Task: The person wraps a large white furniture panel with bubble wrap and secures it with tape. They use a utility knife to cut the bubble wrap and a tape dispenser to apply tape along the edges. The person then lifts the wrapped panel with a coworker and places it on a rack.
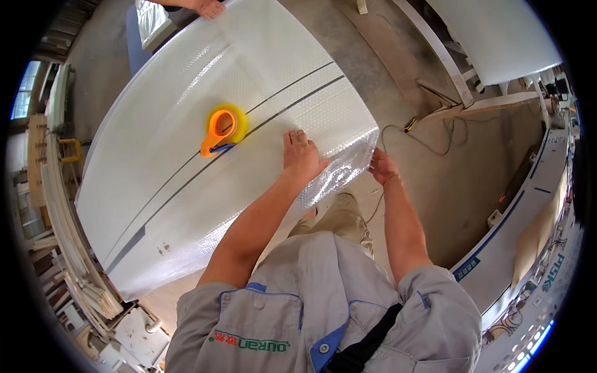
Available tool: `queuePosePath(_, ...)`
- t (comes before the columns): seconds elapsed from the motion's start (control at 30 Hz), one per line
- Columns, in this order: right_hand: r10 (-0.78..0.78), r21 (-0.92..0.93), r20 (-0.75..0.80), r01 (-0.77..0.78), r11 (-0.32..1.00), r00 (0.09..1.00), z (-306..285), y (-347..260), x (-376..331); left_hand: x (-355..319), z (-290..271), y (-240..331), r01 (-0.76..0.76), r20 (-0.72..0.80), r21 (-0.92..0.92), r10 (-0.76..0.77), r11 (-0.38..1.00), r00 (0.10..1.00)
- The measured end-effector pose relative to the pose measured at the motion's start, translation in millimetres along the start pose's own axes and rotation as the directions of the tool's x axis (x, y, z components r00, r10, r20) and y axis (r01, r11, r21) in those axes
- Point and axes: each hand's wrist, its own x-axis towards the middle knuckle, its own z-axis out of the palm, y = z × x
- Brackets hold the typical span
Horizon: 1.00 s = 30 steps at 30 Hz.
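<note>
A large white panel covered in clear bubble wrap lies in front of me, with dark stripes showing through. My left hand rests flat on the wrap near the panel's near right part, holding nothing. At the right corner, my right hand is closed on the edge of the bubble wrap, its fingertips partly hidden by the fold. Along the near side the wrap hangs over in a shiny flap. An orange tape dispenser with a yellow tape roll and a blue part lies on the panel, left of my left hand.
Another person's hand touches the panel's far edge. A cable snakes over the floor at right, near a wooden frame. Long boards are stacked at left. A long, curved white table runs along the right.
</note>
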Motion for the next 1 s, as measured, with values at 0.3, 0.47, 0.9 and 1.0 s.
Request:
queuePosePath(0.3,-0.357,-0.739,-0.458,-0.126,0.661,0.814,80,-16,-66,-5,13,16,0.031,0.000,0.111,-0.031,0.993,1.000)
queuePosePath(0.47,-0.625,-0.871,-0.250,0.111,0.479,0.740,80,-8,-91,-10,52,-1,-0.043,-0.174,0.130,0.066,0.991,0.983)
queuePosePath(0.9,-0.649,-0.664,0.684,0.653,-0.366,0.332,159,-51,-68,-17,34,-80,-0.424,-0.152,-0.081,0.409,0.902,0.900)
queuePosePath(1.0,-0.420,-0.630,0.776,0.590,-0.505,0.470,182,-42,-39,-25,31,-101,-0.449,-0.193,-0.145,0.420,0.882,0.887)
